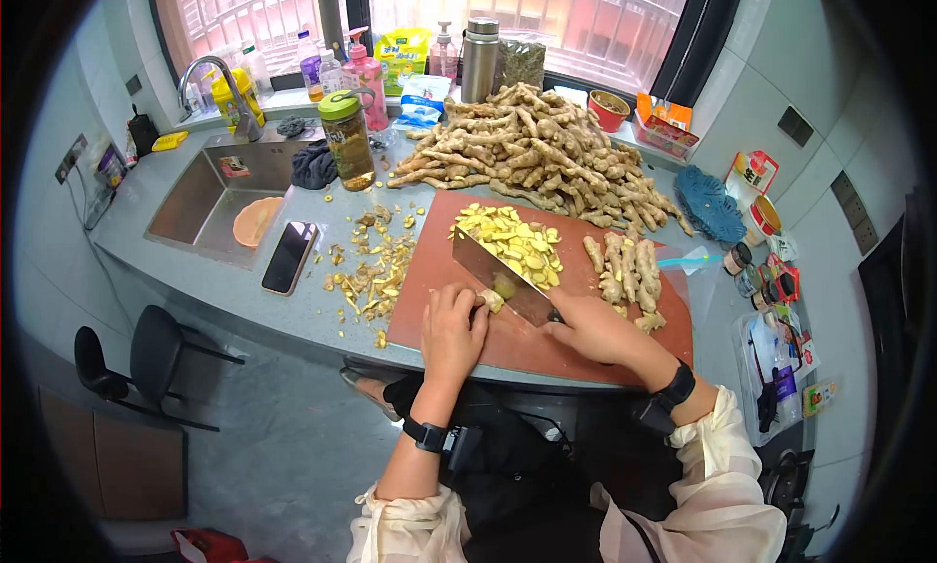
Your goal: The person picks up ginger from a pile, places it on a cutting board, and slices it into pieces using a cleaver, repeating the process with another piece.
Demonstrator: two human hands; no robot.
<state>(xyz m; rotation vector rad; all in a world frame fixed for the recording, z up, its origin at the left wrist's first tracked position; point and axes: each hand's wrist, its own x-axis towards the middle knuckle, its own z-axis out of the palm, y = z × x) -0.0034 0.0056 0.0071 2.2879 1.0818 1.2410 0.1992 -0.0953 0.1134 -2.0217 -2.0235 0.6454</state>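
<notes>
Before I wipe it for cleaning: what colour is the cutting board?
Reddish brown cutting board, clearest in the head view.

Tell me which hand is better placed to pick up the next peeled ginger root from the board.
Probably the left hand. It only steadies a small ginger piece, while the right hand grips the broad steel cleaver. The peeled ginger roots lie nearer the right, though, on the red-brown cutting board.

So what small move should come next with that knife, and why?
Probably press the cleaver down for another slice. The right hand holds it over the ginger piece that the left hand pins to the cutting board, and a heap of slices lies beyond.
</notes>
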